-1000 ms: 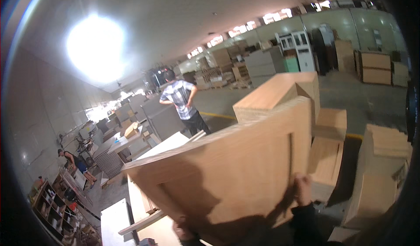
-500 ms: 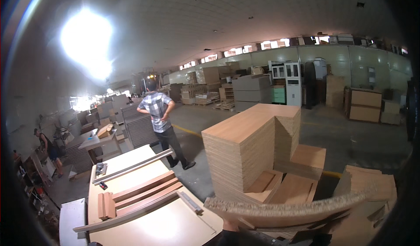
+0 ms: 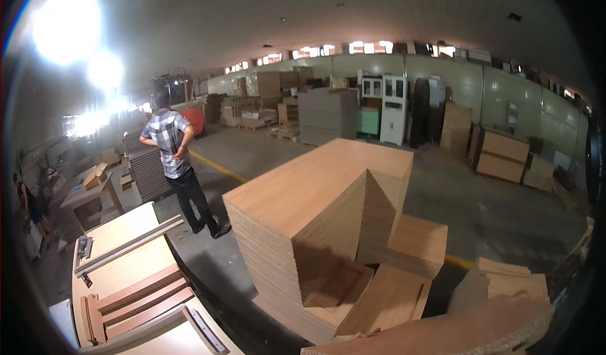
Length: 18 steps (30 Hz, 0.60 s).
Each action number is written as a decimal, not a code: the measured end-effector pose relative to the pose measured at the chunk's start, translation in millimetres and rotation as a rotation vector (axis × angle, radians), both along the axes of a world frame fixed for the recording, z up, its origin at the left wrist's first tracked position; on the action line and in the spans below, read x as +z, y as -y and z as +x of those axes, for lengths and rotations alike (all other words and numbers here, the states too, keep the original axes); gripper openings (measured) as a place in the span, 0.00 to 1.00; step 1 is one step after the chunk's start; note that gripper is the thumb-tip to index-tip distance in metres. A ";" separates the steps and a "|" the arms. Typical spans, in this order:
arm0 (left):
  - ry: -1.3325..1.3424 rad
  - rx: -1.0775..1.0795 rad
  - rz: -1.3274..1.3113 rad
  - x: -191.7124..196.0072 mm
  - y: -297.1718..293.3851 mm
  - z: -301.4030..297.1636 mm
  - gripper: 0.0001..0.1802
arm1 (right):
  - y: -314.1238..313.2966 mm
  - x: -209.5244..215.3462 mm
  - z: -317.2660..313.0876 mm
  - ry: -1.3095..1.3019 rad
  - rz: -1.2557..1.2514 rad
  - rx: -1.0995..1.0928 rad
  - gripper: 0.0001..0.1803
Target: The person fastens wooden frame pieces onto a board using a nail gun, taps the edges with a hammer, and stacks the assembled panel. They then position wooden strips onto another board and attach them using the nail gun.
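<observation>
A large wood-faced chipboard panel (image 3: 442, 331) spans the lower right, its raw edge showing at the right end. Only the fingertips of my left hand (image 3: 366, 333) show, curled over the panel's far edge. Farther right, a small part of my right hand (image 3: 521, 295) shows at the same edge, closed on the panel. The rest of both hands is hidden behind the board. Just beyond stands a tall stack of chipboard panels (image 3: 315, 184), with lower framed panels (image 3: 385, 301) beside it.
At left, a pale worktable (image 3: 129, 238) bears wooden strips (image 3: 142, 289) and a metal-coloured rail (image 3: 205, 330). A person (image 3: 173, 143) in a checked shirt stands beyond it, back turned. More boards (image 3: 511, 282) lie at right. Cabinets (image 3: 392, 109) and stacked panels line the far wall.
My view has turned right and closer to the stack. The panel has tilted from edge-on, so its broad face now shows, and it sits lower in view.
</observation>
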<state>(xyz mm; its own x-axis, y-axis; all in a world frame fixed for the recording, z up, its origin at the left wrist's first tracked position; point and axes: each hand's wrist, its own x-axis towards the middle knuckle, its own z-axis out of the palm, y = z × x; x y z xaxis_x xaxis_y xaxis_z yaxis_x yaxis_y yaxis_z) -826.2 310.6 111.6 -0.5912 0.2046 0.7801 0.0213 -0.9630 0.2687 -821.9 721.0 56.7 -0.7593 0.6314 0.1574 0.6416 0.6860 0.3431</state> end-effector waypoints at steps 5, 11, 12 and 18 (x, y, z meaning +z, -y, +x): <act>-0.076 0.160 -0.136 -2.9 -10.6 -57.9 0.33 | 0.4 -13.6 -30.0 0.028 -0.324 0.071 0.21; -0.225 0.402 -0.332 -5.9 -32.5 -100.2 0.33 | -10.1 -18.7 -72.9 0.015 -0.735 0.200 0.19; -0.251 0.449 -0.367 -7.2 -37.0 -103.1 0.33 | -13.4 -18.1 -79.9 0.014 -0.803 0.228 0.19; -0.413 0.727 -0.594 -19.7 -79.5 -109.9 0.34 | -52.0 -10.3 -119.4 0.023 -1.224 0.384 0.17</act>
